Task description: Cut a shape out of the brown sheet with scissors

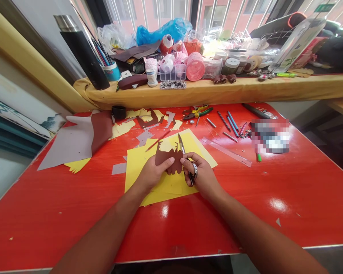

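Observation:
Over the yellow sheets [140,179], my left hand [153,170] is closed on a brown cut sheet [175,164] with a wavy edge, thumb lying on top. Its material, paper or thin foam, I cannot tell. A pair of scissors [181,144] is in my right hand [201,173], blades pointing away from me and fingers round the handles. The thumb and a fingertip of that hand also touch the right edge of the brown sheet. A pale yellow piece [168,144] shows just beyond it. To the left, a red pencil [157,140] lies across the yellow sheets.
Grey and brown sheets [71,140] lie at the left. Behind are scraps [144,117] and pliers [198,112]. A clear ruler [227,151] and several pens [232,123] lie right. A black flask [84,57] stands on the crowded ledge [217,91].

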Motion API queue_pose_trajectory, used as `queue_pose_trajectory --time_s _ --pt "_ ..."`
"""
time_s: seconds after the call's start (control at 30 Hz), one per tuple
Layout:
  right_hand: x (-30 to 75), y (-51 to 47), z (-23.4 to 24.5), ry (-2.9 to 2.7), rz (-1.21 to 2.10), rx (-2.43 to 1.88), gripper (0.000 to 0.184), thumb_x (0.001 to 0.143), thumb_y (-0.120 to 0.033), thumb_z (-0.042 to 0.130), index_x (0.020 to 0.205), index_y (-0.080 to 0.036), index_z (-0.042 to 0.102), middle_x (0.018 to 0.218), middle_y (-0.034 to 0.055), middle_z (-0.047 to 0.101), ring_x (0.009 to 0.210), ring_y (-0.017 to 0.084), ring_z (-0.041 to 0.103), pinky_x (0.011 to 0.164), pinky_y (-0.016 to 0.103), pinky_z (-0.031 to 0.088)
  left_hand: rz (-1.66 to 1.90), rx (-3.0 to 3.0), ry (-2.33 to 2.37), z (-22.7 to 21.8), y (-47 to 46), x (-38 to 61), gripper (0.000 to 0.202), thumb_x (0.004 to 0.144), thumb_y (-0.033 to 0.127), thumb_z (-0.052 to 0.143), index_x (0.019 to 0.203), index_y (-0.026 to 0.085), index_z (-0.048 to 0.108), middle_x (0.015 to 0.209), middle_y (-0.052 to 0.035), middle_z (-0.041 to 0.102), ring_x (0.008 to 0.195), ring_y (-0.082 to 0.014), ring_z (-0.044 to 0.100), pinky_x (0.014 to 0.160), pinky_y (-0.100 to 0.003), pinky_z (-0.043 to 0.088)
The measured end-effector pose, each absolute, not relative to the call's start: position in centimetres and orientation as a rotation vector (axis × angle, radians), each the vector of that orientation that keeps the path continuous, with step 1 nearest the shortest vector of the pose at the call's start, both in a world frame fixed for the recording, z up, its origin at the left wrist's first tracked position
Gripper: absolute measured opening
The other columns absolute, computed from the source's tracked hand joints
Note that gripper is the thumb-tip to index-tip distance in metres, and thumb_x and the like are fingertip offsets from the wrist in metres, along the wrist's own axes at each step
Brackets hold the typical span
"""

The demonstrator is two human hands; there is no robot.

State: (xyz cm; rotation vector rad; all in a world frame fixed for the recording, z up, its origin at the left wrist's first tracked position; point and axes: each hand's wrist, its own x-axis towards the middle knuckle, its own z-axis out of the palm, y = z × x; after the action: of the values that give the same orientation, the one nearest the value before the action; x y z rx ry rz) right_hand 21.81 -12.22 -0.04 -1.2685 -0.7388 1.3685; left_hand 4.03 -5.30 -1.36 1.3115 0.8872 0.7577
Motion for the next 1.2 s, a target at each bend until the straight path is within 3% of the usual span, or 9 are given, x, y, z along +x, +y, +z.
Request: queue_pose_trajectory --time_s 0.77,1.07,1.2 --pt "21.77 -12.45 0.21 -0.730 1.369 -1.274 0.046 0.080 -0.061 0.092 0.095 -0.025 0.067 0.058 -0.0105 0.057 0.036 0.011 0.050 0.038 0.023 0.031 0.777 1.282 0.932 -0.85 -5.33 4.09 0.044 0.088 0.060 0.085 0.081 0.018 0.074 0.073 -0.0057 0.072 0.068 -0.0193 0.062 0.067 -0.032 0.050" --pt "21.67 -12.52 0.30 -0.756 1.385 -1.271 0.046 0.080 -0.061 0.093 0.093 -0.026 0.067 0.057 -0.0108 0.057 0.035 0.011 0.050 0.038 0.023 0.033 0.734 1.346 0.858 -0.39 -5.36 3.96 0.044 0.094 0.059 0.082 0.078 0.019 0.072 0.074 -0.0043 0.069 0.071 -0.0173 0.059 0.069 -0.031 0.048" --pt "21.55 -12.62 0.35 -0.794 1.431 -1.248 0.048 0.080 -0.064 0.093 0.095 -0.025 0.070 0.057 -0.0107 0.057 0.035 0.011 0.052 0.038 0.022 0.034 0.886 1.208 0.983 -0.55 -5.21 4.05 0.044 0.087 0.056 0.089 0.074 0.020 0.068 0.066 -0.0009 0.064 0.064 -0.0160 0.057 0.064 -0.031 0.048"
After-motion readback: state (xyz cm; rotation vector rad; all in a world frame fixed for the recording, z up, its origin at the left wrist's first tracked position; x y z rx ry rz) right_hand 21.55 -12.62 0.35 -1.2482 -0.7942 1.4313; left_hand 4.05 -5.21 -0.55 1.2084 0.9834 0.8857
